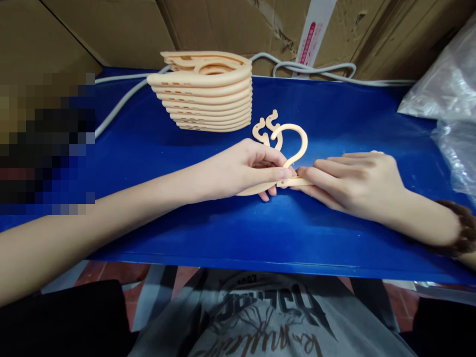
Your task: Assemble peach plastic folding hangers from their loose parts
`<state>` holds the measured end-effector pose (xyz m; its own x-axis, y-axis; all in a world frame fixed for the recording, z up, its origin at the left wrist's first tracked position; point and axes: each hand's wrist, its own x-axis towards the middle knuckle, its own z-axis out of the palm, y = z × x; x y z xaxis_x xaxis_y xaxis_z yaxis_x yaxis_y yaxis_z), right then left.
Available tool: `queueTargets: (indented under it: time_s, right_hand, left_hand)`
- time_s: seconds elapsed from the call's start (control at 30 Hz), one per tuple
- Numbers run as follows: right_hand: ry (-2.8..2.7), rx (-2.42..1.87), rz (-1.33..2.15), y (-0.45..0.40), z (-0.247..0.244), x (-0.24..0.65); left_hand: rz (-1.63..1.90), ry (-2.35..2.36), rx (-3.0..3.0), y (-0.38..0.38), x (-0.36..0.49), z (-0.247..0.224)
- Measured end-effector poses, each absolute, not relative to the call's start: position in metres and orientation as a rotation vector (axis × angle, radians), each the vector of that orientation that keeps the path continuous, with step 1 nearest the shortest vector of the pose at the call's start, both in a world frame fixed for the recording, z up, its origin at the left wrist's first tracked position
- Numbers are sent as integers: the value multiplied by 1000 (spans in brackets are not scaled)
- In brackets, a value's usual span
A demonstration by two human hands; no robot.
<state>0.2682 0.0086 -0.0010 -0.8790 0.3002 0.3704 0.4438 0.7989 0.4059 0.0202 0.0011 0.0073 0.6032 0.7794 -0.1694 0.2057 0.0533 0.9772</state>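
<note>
At 9 o'clock, pixelation (44,148) hides some bench (208,228). Left hand (256,171), arm from 8 o'clock, pinches hanger (293,182) at 3 o'clock of centre, left wing partly covered. Right hand (349,181), from 4 o'clock, back up, fingers closed on hanger's right wing, end unseen.

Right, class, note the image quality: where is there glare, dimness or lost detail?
In the head view: bright glints on the plastic bag, a soft sheen on the blue table, dimmer light on the shirt; blocky pixels hide detail at left; the held hanger's hook looks fairly sharp.
</note>
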Motion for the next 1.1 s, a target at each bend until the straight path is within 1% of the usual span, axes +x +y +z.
queueTargets:
  time_s: [0.17, 0.43, 0.9, 1.1]
  right_hand:
    - [-2715, -615, -716, 9, -3, 269]
    - [-2793, -792, -434, 16, 2, 266]
    - [-2723, -854, -442, 13, -2, 269]
    - [-2641, -684, -529, 12, 0, 266]
  left_hand:
    - [562, 908, 1475, -1, 22, 6]
    - [605, 967, 1507, -4, 25, 4]
    - [595, 1001, 1336, 1, 29, 12]
    - [598, 974, 1340, -1, 29, 16]
